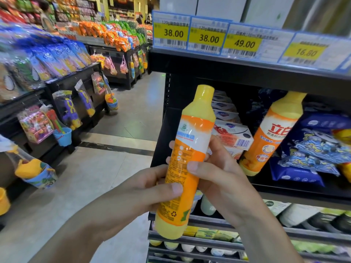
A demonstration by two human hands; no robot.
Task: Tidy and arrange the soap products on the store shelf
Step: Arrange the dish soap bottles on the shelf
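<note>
Both hands grasp one yellow bottle (185,162): left hand (140,188) low, right hand (218,179) at mid-label, fingers wrapped round.

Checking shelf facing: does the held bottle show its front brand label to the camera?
No: the held bottle shows fine print and a recycling mark.

Yellow price tags (206,37) line the upper shelf edge. Across the tiled floor (121,149), snack bags (114,33) and hanging toys (36,126) fill dark racks.
</note>
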